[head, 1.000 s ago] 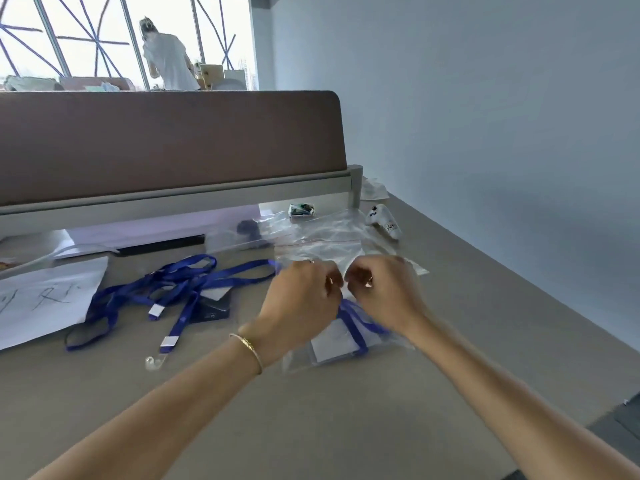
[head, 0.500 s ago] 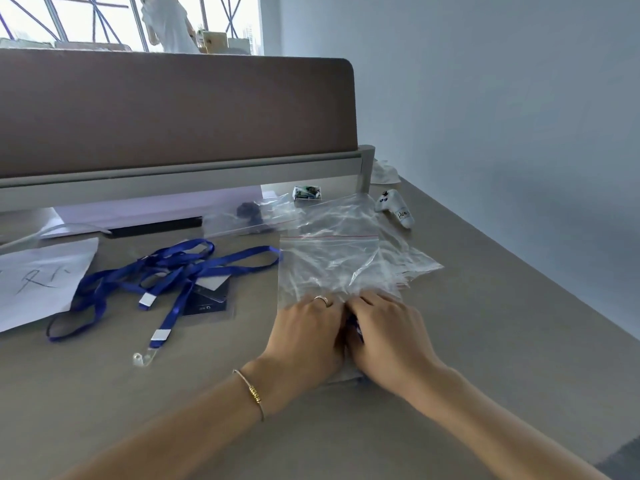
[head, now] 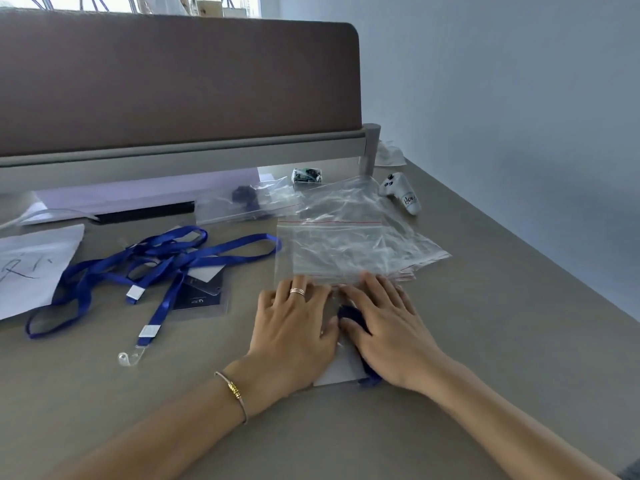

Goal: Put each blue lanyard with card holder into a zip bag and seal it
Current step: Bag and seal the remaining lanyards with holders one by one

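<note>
Pressing flat: left hand (head: pixel 294 327) and right hand (head: pixel 384 323), fingers straight, palms down on filled bag (head: pixel 341 370) on desk (head: pixel 485 341); white card, blue strap peek between hands. Empty bags (head: pixel 339 247) just beyond fingertips, clear, crinkled, red-lined. Loose lanyards (head: pixel 152 258) tangled left, glossy blue ribbon

Open desk (head: pixel 485 358) lies right of the hands. Left, tangled lanyards (head: pixel 156 258) and paper (head: pixel 31 268) obstruct. Ahead, stacked bags (head: pixel 346 244), a controller (head: pixel 401 192) and the partition (head: pixel 173 84) block reach; possibly another bagged item behind.
</note>
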